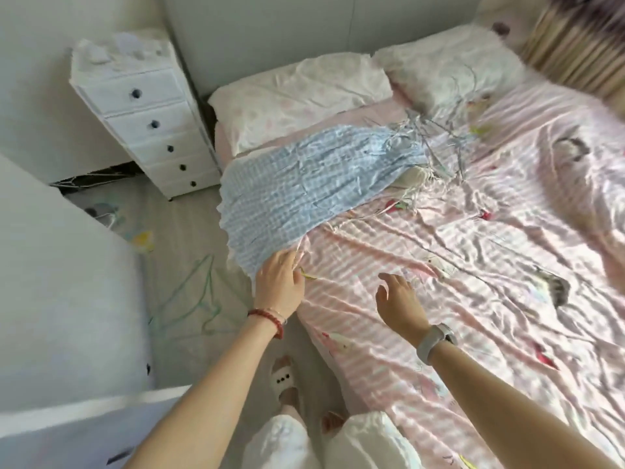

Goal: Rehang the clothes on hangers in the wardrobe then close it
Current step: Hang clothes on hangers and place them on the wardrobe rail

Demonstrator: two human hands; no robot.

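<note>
While the blue checked dress (304, 184) lies spread across the bed (473, 265), its hem at the edge nearest me, my left hand (279, 282) rests on that hem; whether its fingers already pinch the cloth I cannot tell. My right hand (399, 299) hovers beside the dress, fingers loosely spread, holding nothing. I judge this the pick-up step; next comes gathering the dress and fetching a green hanger (192, 299) from the floor below its hem.

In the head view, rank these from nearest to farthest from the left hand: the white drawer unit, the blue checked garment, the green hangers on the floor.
1. Blue checked garment: on the bed, its hem at the left hand fingers.
2. Green hangers: on the floor, left of the hand.
3. White drawer unit: against the wall, far upper left.
</note>
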